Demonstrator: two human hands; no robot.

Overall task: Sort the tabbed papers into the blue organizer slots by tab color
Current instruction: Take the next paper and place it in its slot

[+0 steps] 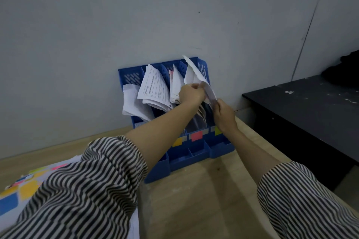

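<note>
Both hands pinch one sheet (pixel 196 75), left hand (pixel 191 93) high, right hand (pixel 223 111) low, steering it into the blue organizer's (pixel 221 148) rightmost slot.

Both my arms reach out in front of me, sleeves pushed up. My left hand (pixel 191 94) is curled tight and seems to pinch something. My right hand (pixel 225 115) grips too, just beside it.

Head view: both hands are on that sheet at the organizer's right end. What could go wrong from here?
1. The sheet, held by the left hand and right hand, already looks crumpled and could tear.
2. Papers in the left slots lean out of the blue organizer and might spill if bumped.
</note>
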